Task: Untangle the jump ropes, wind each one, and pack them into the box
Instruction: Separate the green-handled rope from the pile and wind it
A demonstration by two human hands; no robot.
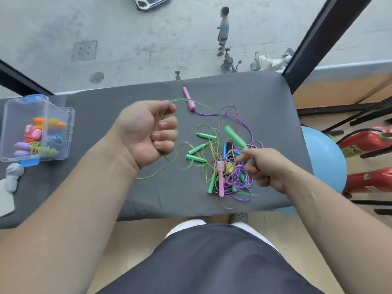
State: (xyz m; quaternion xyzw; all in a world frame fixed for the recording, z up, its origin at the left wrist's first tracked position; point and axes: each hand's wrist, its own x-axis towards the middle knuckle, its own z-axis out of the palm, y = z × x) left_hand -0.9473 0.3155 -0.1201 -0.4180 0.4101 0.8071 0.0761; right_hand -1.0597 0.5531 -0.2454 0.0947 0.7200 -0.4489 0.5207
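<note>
Running thru L hand (pixel 146 132) (green rope (pixel 182 99))

Left bare cloth (pixel 169 200) open between box (pixel 53 157) and tangle (pixel 224 166), crossed by a loose cord (pixel 157 173). Was blocked right of centre by tangle, at far edge by pink handle (pixel 188 98).

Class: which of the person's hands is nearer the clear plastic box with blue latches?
Left. The left hand, gripping thin green cord, is right of the clear plastic box; the right hand, holding a green plastic handle, is farther right, by the tangled ropes.
</note>
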